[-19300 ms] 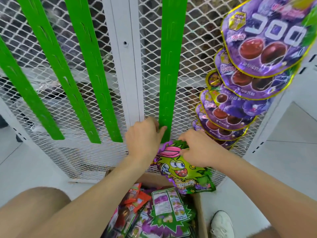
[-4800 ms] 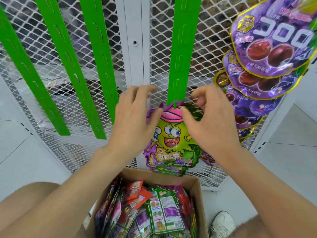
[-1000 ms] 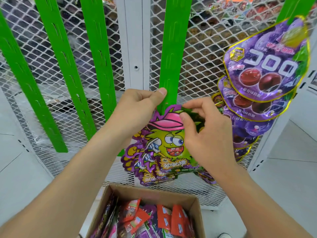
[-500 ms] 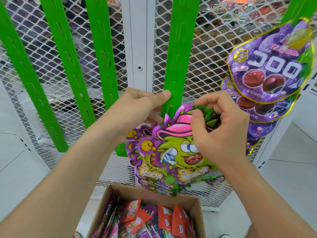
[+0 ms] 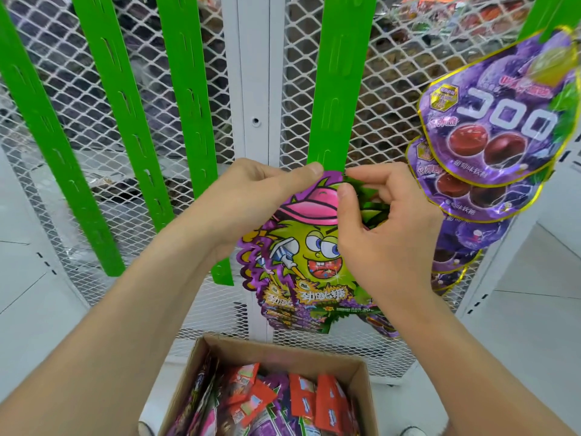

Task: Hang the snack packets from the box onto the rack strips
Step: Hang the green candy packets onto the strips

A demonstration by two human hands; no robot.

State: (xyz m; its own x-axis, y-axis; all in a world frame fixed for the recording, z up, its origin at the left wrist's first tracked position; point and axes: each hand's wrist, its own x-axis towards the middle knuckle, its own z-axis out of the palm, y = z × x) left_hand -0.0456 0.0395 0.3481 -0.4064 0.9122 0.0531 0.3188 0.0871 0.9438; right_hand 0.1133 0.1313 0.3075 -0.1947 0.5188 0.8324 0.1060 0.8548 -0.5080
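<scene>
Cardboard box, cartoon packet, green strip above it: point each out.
cardboard box [image 5: 276, 349], head view, far rim.
cartoon packet [image 5: 309, 253], head view, printed face.
green strip [image 5: 338, 86], head view, mid-length.

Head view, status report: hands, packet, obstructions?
Left hand and right hand both pinching cartoon packet top at green strip. Not visibly hooked. Nothing blocking.

Our forearms are bare, with no sleeves reaching into view. Our left hand [image 5: 251, 199] and right hand [image 5: 386, 234] wear no gloves, rings or watch, and our fingernails are short and unpainted.
</scene>
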